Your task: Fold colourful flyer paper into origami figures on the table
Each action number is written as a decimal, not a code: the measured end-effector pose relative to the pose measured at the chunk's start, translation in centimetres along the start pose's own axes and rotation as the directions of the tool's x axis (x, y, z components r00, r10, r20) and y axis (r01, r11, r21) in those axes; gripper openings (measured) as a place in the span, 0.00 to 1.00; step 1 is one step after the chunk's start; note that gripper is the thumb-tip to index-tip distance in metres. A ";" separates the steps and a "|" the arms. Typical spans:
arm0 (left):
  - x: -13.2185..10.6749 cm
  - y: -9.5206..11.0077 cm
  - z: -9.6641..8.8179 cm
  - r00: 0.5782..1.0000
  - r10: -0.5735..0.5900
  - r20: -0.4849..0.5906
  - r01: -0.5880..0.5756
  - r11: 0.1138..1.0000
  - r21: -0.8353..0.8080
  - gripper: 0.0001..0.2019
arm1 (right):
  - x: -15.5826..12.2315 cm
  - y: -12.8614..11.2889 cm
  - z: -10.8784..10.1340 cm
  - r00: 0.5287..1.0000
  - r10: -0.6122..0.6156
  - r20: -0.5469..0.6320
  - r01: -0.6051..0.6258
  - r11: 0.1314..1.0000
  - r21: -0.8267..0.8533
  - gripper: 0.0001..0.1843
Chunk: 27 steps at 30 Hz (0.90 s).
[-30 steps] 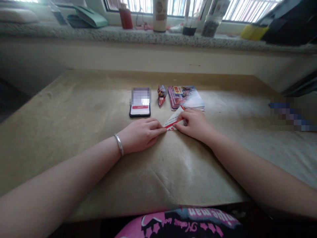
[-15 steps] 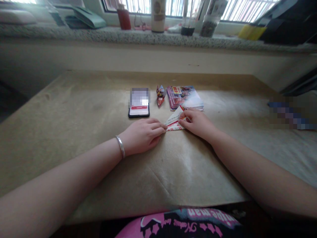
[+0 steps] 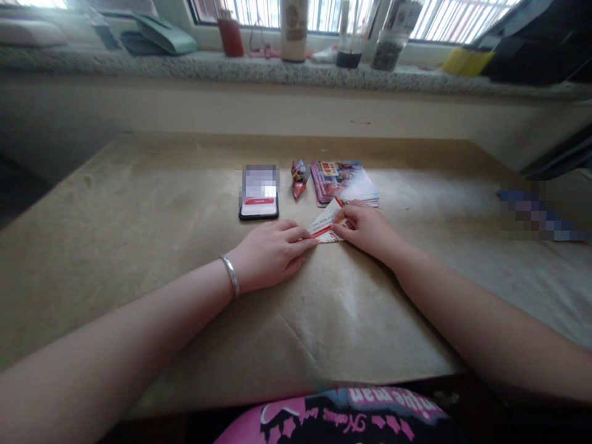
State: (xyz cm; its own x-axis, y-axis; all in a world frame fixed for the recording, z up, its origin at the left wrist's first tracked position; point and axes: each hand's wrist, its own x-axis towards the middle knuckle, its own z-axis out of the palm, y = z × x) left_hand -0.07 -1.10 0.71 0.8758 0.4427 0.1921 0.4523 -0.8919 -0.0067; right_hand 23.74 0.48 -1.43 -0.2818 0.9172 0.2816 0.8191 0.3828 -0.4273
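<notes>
A small folded sheet of white paper with red print (image 3: 324, 220) lies on the table in front of me. My left hand (image 3: 276, 254), with a silver bracelet on its wrist, has its fingers pressed together on the paper's left corner. My right hand (image 3: 367, 229) pinches the right side of the paper between thumb and fingers, covering that part. Just behind the paper is a stack of glossy printed leaflets (image 3: 346, 179). Left of the stack stands a small folded paper piece (image 3: 299, 179) in red and dark colours.
A phone (image 3: 259, 208) with its screen lit lies beyond my left hand. The table (image 3: 185, 203) has a shiny tan cover. Bottles, including a red one (image 3: 230, 36), stand on the stone windowsill (image 3: 194, 66). A blurred blue item (image 3: 531, 213) lies at the right edge.
My left hand has slid slightly to the right along the paper's lower edge, covering more of its corner. My right hand stays nearly in place on the paper.
</notes>
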 end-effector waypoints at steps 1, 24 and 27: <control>0.0 0.0 0.0 1.000 -0.002 0.000 0.002 1.000 0.001 0.18 | -0.1 0.0 0.0 0.999 -0.026 -0.019 0.025 1.000 -0.010 0.05; 0.0 -0.2 0.1 1.000 0.012 -0.028 -0.012 1.000 -0.007 0.18 | -2.2 -1.1 -1.9 0.882 -0.432 0.189 0.461 0.873 -0.157 0.15; 0.0 -0.1 0.1 1.000 0.015 -0.021 -0.014 1.000 0.004 0.18 | -2.3 -1.0 -2.0 0.868 -0.454 0.201 0.489 0.853 -0.184 0.16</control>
State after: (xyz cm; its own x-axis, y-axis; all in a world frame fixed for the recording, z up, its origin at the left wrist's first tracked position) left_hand -0.10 -0.95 0.64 0.8786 0.4276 0.2127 0.4402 -0.8978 -0.0131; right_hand 24.58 -2.23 0.06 -0.7169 0.6444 0.2661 0.6527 0.7545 -0.0686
